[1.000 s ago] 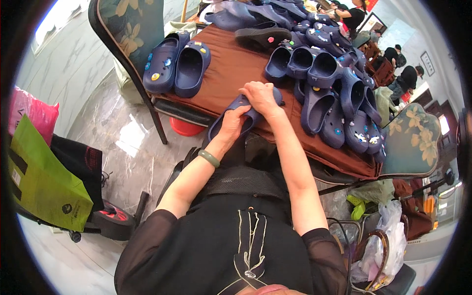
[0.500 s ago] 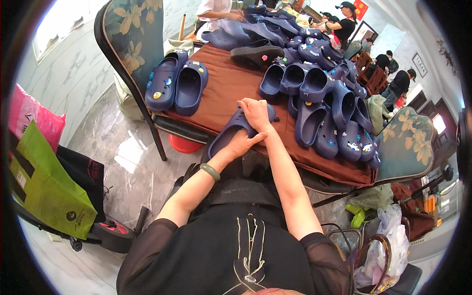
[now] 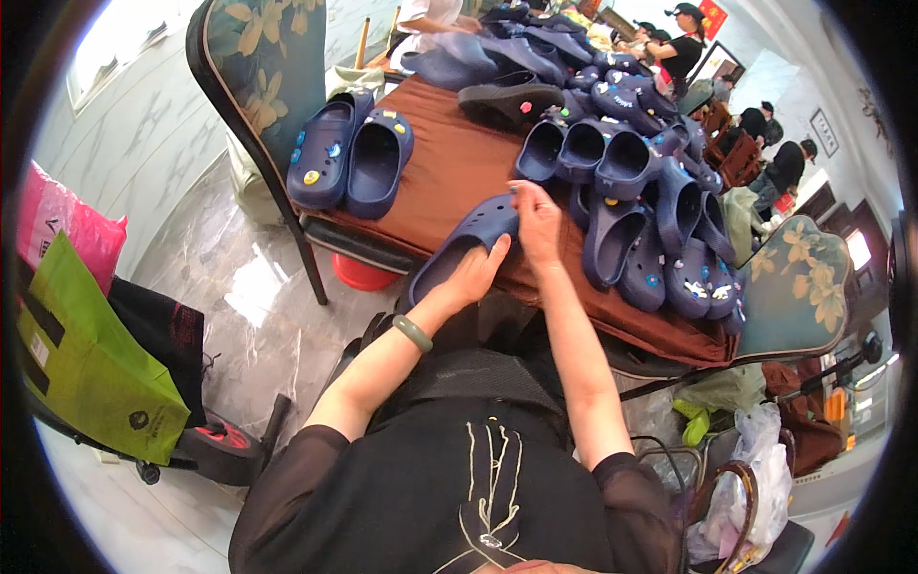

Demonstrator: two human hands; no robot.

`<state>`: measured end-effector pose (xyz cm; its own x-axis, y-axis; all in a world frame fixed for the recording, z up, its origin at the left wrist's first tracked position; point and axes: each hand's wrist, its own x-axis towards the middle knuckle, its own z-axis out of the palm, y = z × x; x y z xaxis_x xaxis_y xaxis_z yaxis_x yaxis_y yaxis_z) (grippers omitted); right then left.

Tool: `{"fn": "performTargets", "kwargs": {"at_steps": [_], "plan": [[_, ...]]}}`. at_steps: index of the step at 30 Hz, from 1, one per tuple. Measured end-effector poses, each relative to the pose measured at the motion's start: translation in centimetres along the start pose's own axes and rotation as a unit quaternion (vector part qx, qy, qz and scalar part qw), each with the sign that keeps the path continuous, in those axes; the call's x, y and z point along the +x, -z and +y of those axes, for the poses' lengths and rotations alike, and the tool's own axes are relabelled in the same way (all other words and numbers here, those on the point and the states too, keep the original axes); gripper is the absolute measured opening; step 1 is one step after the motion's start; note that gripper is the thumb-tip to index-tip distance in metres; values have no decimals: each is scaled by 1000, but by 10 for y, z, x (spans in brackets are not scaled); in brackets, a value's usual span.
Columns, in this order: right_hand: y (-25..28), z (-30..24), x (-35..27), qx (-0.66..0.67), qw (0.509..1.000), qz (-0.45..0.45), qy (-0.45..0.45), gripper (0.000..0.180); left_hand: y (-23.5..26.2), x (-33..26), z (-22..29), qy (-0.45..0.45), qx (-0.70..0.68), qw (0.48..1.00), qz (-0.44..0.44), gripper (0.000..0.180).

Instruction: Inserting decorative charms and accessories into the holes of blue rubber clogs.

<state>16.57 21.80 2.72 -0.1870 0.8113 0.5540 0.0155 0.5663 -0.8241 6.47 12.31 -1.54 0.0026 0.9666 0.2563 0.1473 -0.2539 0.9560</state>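
Observation:
A navy clog (image 3: 449,251) with holes in its toe is held over the table's near edge. My left hand (image 3: 470,272) reaches inside the shoe through its opening and grips it, with the thumb along the side. Just right of the toe, my right hand (image 3: 537,215) is closed in a pinch. A tiny bluish spot shows at its fingertips, too small to name. On the table's left stands a pair of navy clogs (image 3: 379,163) decorated with small coloured charms. To the right, several more navy clogs (image 3: 612,239) lie heaped together, some with charms.
A brown cloth (image 3: 449,153) covers the table. Flower-patterned chairs (image 3: 258,67) stand at its left and right ends. Below are a red basin (image 3: 363,273) and, at far left, a green bag (image 3: 100,354). Across the table a person in white (image 3: 426,24) handles clogs; others work farther back.
My right hand has come off the clog's toe and moved slightly up and right, its fingers pinched. My left hand stays inside the clog, its thumb now apart from the right wrist.

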Motion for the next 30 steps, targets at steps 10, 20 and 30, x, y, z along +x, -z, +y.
{"fn": "performTargets", "kwargs": {"at_steps": [10, 20, 30], "plan": [[75, 97, -6, -174, 979, 78, -77, 24, -4, -14, -14, -23, 20, 996, 79, 58], [77, 93, -11, 23, 975, 173, -137, 26, 9, 3, -6, 39, -24, 994, 103, 56], [73, 99, -18, -405, 911, 54, -49, 26, 23, 9, -6, 0, -7, 1000, 20, 48]]}}
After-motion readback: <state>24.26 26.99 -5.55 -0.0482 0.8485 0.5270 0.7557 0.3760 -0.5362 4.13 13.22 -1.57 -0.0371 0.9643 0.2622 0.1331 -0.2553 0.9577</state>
